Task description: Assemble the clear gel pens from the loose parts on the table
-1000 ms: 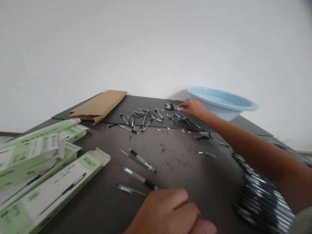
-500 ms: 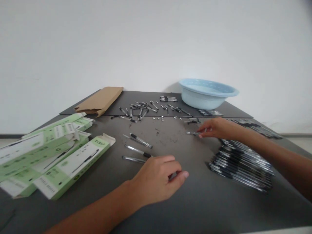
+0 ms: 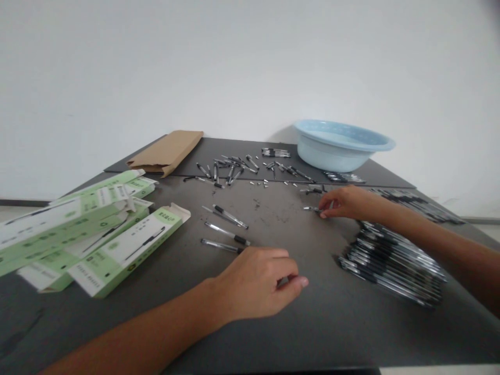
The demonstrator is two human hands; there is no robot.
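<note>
My left hand (image 3: pixel 258 281) rests on the dark table (image 3: pixel 273 328) with its fingers curled over a small pen piece that peeks out by the thumb. Just beyond it lie three clear pens with black grips (image 3: pixel 226 229). My right hand (image 3: pixel 344 202) reaches across to the middle right and pinches a small silver pen part (image 3: pixel 310 209) against the table. A big heap of finished black pens (image 3: pixel 394 260) lies under my right forearm.
Green and white pen boxes (image 3: pixel 89 229) are stacked at the left. A brown paper envelope (image 3: pixel 167 151) and a light blue basin (image 3: pixel 339 143) stand at the far edge. Loose pen parts (image 3: pixel 242 169) are scattered between them. More pens (image 3: pixel 414 203) lie at the far right.
My right hand pulled back from the far pen parts near the basin to the middle of the table and pinched a small silver part. The left hand stayed in place.
</note>
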